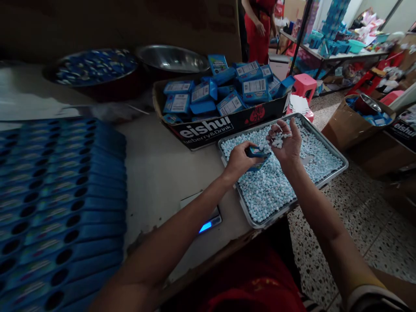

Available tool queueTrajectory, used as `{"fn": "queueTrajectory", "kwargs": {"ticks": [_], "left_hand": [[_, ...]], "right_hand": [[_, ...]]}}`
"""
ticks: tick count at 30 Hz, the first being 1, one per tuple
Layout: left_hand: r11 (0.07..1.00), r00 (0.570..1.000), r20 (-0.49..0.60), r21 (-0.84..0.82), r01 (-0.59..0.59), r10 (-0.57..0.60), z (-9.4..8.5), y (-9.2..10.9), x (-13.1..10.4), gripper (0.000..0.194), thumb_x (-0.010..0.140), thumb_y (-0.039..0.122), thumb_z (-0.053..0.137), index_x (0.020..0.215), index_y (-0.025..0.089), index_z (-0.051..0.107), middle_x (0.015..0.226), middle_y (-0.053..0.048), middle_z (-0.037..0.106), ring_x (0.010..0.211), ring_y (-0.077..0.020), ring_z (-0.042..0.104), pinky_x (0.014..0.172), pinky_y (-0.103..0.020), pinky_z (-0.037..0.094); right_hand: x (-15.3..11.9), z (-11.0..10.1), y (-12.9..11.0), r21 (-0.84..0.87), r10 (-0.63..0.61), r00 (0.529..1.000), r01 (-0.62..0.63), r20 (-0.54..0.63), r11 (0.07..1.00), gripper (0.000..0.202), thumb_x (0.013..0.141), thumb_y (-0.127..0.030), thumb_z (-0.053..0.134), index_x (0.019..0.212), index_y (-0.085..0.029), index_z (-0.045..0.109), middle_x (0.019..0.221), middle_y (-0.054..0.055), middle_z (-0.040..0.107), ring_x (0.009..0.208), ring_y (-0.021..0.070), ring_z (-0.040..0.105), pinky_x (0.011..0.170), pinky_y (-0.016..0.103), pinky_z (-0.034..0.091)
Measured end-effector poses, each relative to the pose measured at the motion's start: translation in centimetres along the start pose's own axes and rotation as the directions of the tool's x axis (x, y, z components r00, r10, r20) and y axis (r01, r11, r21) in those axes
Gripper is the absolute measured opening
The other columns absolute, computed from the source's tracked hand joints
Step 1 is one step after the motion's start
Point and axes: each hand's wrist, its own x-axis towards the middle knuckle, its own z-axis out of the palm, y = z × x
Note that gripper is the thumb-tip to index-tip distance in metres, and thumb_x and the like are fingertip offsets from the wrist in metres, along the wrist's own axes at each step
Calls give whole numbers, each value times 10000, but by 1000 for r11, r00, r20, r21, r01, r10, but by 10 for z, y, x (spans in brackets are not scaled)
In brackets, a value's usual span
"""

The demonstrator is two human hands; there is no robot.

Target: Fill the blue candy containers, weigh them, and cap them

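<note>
My left hand (239,161) grips a small blue box (256,152), its thumb and fingers closed round the sides, tilted above the tray. Close to it on the right, my right hand (287,145) is palm up and cupped, with a small heap of white candies (278,139) in it. Both hands are over a metal tray (260,224) spread with many small pale blue and white candies (269,195). Whether the blue box has candies in it I cannot tell. Partly under my left forearm lies a small scale (210,223) with a lit blue display.
Behind the tray stands a carton (208,132) heaped with blue boxes (255,89). Rows of blue boxes (65,208) fill the table's left side. Two bowls are at the back, one metal bowl (172,58). A person (260,30) in red, a pink stool (303,84) and cartons (344,125) are beyond.
</note>
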Motion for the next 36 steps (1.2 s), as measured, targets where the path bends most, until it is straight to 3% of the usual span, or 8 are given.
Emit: {"fn": "queueTrajectory", "kwargs": {"ticks": [13,19,22,24,26,29,33,36], "left_hand": [[995,997,-45,77,-61,65,7,-8,6,400,593,187,921,946,214,735,862,5,732,817,-206,651,763,-309,476],[958,999,-43,-288,1,-14,-1,-33,13,481,575,225,926,997,225,695,902,15,722,844,-191,674,789,-298,528],[920,995,-92,-393,-11,-28,-5,-49,17,507,567,237,927,1006,241,673,927,27,709,860,-179,680,820,-298,547],[934,995,-103,-357,-28,-10,-6,-54,20,497,568,234,930,997,244,680,917,29,698,858,-183,675,823,-304,547],[952,995,-103,-303,-48,18,-7,-52,20,485,588,231,925,1012,241,690,934,24,702,875,-195,677,834,-316,546],[986,989,-110,-126,-112,98,-14,-38,16,443,623,203,907,1019,229,710,982,7,727,926,-218,685,901,-347,538],[972,978,-54,139,-192,201,-30,-17,5,384,647,176,901,999,233,759,1048,-30,764,1034,-263,695,996,-389,513],[989,992,-40,92,-112,116,-41,-15,2,423,623,223,934,1013,228,770,1007,-37,773,971,-266,709,923,-381,539]], "right_hand": [[-6,18,6,-329,-117,992,124,40,936,529,939,-777,566,855,-272,695,754,19,613,794,172,635,722,315,532],[-5,-25,-4,-494,-178,982,186,64,849,567,965,-788,505,869,-255,671,823,29,649,836,177,657,794,337,555],[-31,-64,-14,-820,-29,972,211,232,533,492,929,-732,648,970,-248,721,964,63,708,944,226,664,894,417,559],[-57,-84,-17,-923,198,904,356,379,143,535,880,-707,746,1157,-250,749,1267,132,702,1204,321,630,1045,528,516],[-81,-95,-17,-839,414,803,524,429,-146,715,850,-716,784,1409,-285,675,1587,166,523,1461,411,462,1167,617,419],[-98,-96,-6,-707,525,737,633,426,-315,798,901,-712,734,1570,-324,538,1699,159,389,1542,431,352,1202,624,377],[-81,-88,18,-730,518,732,629,442,-266,409,974,-533,682,1234,-219,716,1290,171,680,1175,348,609,988,466,508],[-59,-84,31,-937,363,871,348,330,17,272,914,-493,706,885,-224,680,831,61,673,793,230,610,730,334,490]]}}
